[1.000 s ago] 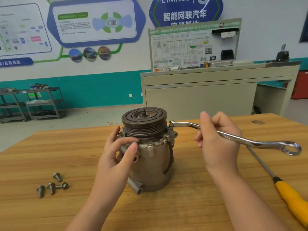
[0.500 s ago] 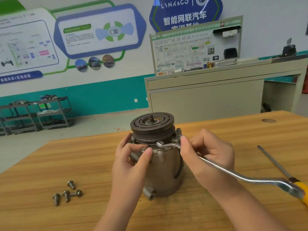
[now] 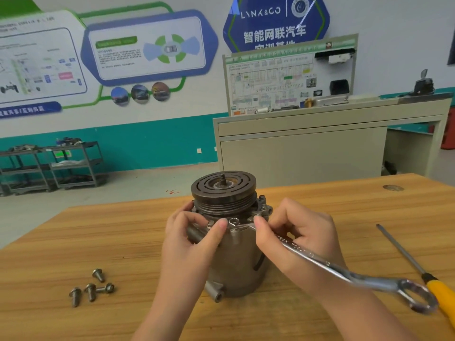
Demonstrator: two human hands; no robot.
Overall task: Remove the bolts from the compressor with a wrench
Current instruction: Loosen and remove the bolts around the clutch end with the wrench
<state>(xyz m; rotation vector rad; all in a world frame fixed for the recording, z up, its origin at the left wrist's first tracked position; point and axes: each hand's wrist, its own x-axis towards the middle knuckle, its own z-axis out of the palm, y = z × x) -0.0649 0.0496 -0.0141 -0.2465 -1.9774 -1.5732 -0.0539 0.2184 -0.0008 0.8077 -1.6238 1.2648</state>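
On the wooden counter (image 3: 73,242), nearest the viewer, four loose bolts (image 3: 91,290) lie in a small cluster at the left, and a screwdriver (image 3: 418,269) with a yellow handle lies at the right edge. The compressor (image 3: 231,242) stands upright at the centre of the counter, its grooved pulley on top with a threaded stub at the hub. The left hand (image 3: 192,244) holds the compressor's upper side, its grip curled round the housing with the thumb tip just beside the wrench's ring. The right hand (image 3: 295,242) holds the wrench (image 3: 317,260), its grip pinching the shank near the far ring end, which sits on a bolt at the compressor's flange; the other ring end juts out over the counter toward the screwdriver. Stamped lettering runs along the shank but is too blurred to read. Beyond the counter stands a beige cabinet (image 3: 302,153) carrying a wiring-diagram board (image 3: 283,80). On the far wall a blue sign (image 3: 270,23) reads "LYNK&CO" above "智能网联汽车".
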